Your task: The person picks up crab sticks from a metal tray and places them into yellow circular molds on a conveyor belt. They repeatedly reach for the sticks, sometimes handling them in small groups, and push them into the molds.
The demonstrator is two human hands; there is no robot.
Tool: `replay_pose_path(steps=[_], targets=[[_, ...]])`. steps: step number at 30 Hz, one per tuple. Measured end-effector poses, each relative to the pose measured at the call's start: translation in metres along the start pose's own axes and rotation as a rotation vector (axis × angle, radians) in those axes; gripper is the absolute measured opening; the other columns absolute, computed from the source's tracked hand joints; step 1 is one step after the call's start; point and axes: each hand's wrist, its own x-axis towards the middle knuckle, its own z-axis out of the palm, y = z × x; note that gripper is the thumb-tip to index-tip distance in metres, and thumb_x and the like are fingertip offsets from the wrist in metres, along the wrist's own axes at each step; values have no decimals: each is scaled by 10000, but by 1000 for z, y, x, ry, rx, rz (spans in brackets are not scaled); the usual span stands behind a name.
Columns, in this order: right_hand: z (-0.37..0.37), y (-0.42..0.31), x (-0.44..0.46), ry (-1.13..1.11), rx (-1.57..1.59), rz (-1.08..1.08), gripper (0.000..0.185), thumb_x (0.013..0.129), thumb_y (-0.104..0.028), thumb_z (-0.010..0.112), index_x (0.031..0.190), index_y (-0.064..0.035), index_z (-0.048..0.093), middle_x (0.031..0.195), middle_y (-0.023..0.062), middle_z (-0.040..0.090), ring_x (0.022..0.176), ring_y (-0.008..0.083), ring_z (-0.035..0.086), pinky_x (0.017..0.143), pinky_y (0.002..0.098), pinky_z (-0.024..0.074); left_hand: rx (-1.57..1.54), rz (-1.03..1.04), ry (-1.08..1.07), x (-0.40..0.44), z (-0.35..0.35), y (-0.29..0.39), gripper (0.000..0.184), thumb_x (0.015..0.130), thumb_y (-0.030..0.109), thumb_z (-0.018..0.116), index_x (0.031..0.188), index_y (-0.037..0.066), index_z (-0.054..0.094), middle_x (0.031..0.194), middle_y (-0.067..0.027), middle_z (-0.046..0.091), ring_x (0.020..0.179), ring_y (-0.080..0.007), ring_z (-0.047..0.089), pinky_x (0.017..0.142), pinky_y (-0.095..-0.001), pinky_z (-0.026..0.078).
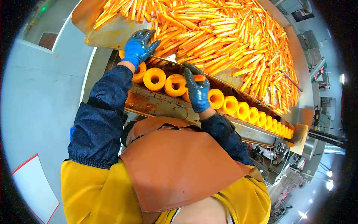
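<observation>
Orange oily sticks (223, 41) lie heaped on a metal tray (112, 35). Along its near edge runs a row of yellow ring-shaped cups (154, 79). My left hand (138, 46), in a blue glove with dark stains, rests at the tray's edge beside the sticks, fingers apart, with nothing seen in it. My right hand (197, 89), gloved the same way, is over the row of cups, its thumb and fingers closed round a short orange stick (199, 78). The cups directly under my right hand are hidden.
A rusty metal ledge (149, 102) runs between the cups and my brown apron (182, 164). At the row's right end stands a light board (299, 140). Machine parts and cables (276, 164) show at the lower right. A thin rod (291, 80) lies on the sticks at right.
</observation>
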Motion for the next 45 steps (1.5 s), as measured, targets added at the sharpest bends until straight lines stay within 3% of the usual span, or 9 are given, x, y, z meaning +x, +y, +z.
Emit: replay_pose_path(steps=[7, 11, 18, 21, 27, 31, 35, 39, 45], targets=[[26, -4, 5, -396, -626, -184, 352, 794, -339, 682, 1001, -55, 665, 996, 150, 642, 900, 304, 620, 783, 365, 500, 10, 50, 18, 1, 6, -7, 528, 861, 493, 510, 1264, 153, 509, 1256, -155, 525, 1155, -327, 482, 994, -415, 377], [-47, -28, 13, -306, -697, -295, 214, 803, -143, 672, 1012, -100, 680, 965, 122, 655, 885, 267, 624, 783, 339, 493, -3, 18, 2, 2, 3, -3, 505, 861, 473, 524, 1249, 151, 525, 1247, -152, 530, 1152, -326, 484, 994, -413, 379], [-114, -22, 95, -301, -1599, -759, 469, 690, -58, 585, 1143, -180, 600, 1129, 80, 600, 1003, 317, 562, 804, 427, 495, 37, 31, 12, 1, 2, -2, 507, 858, 473, 530, 1251, 152, 525, 1241, -152, 539, 1154, -320, 485, 992, -414, 381], [-113, -36, 105, -507, -1662, -461, 433, 690, -102, 629, 1117, -175, 613, 1102, 79, 603, 997, 308, 570, 815, 409, 496, 43, 27, 4, 1, 3, -3, 517, 858, 478, 525, 1262, 155, 516, 1244, -154, 538, 1162, -318, 480, 999, -412, 374], [-147, -53, 97, 52, -1059, -567, 305, 723, -147, 709, 1007, -74, 626, 969, 121, 629, 893, 314, 604, 785, 357, 498, 53, 18, 10, 0, 1, 0, 508, 864, 471, 515, 1265, 161, 512, 1255, -153, 529, 1165, -316, 478, 1010, -410, 365], [-128, -70, 50, 159, -183, 113, 200, 754, -104, 721, 920, -37, 632, 860, 64, 656, 777, 160, 620, 668, 270, 490, 26, 22, 7, 0, 1, -1, 512, 863, 482, 510, 1264, 162, 513, 1259, -152, 524, 1158, -319, 482, 1001, -411, 375], [-75, -59, 1, 40, 55, 229, 175, 783, -140, 709, 910, -38, 644, 803, 24, 652, 711, 125, 598, 645, 262, 476, 82, 29, -4, 2, 8, -7, 522, 856, 491, 519, 1262, 162, 515, 1258, -150, 525, 1153, -320, 485, 988, -410, 388], [-81, -39, -8, -328, -105, 306, 279, 780, -161, 697, 1003, -6, 631, 831, 28, 649, 718, 110, 587, 666, 273, 480, 72, 26, 2, 2, 7, -6, 521, 860, 488, 513, 1265, 160, 509, 1258, -153, 524, 1151, -322, 485, 990, -411, 385], [-108, -42, -1, -933, -515, 643, 237, 780, -247, 647, 787, -10, 662, 630, 74, 622, 628, 144, 609, 583, 266, 475, 63, 32, 9, 1, 4, -3, 519, 863, 486, 509, 1264, 157, 506, 1254, -149, 524, 1150, -320, 481, 996, -409, 380]])
